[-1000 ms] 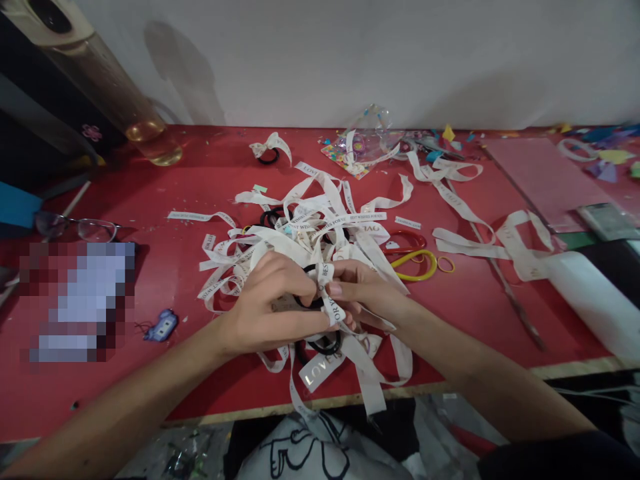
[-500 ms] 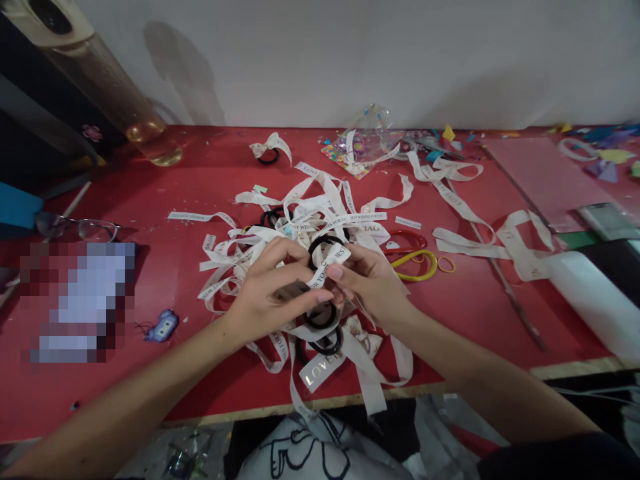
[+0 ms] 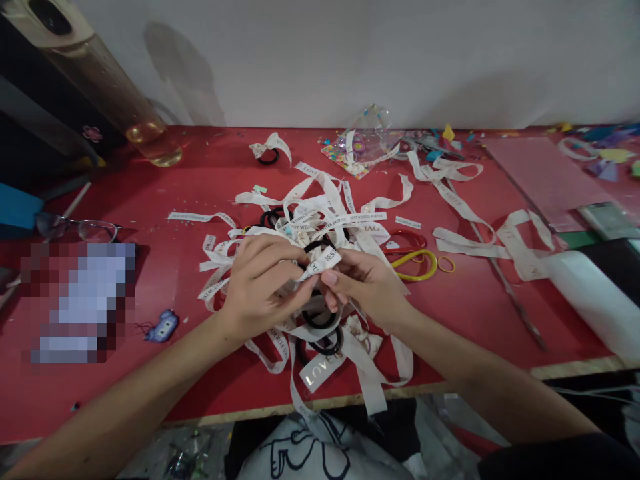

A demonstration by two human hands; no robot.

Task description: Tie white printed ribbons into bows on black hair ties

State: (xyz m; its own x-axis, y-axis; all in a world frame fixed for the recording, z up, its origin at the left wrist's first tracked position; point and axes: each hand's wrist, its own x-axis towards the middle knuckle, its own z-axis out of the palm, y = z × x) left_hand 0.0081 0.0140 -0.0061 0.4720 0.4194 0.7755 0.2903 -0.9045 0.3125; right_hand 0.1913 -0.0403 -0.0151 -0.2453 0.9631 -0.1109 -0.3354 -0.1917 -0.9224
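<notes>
Between both hands a white printed ribbon is folded over a black hair tie. My left hand pinches the ribbon's left end with thumb and fingers. On the other side, my right hand grips the ribbon between thumb and fingertips. Below the hands lie more black hair ties and a ribbon piece lettered "LOVE IS". A heap of white ribbons spreads behind them. The fingers partly cover the held tie.
Red table with a finished-looking bow tie at the back. Yellow-handled scissors lie right of the heap, a stick farther right. Glasses, a blurred phone-like object and a bottle are left.
The left hand has turned slightly and its fingers have closed in on the ribbon. The ribbon's left part is now bunched over the tie, and the tie is more covered.
</notes>
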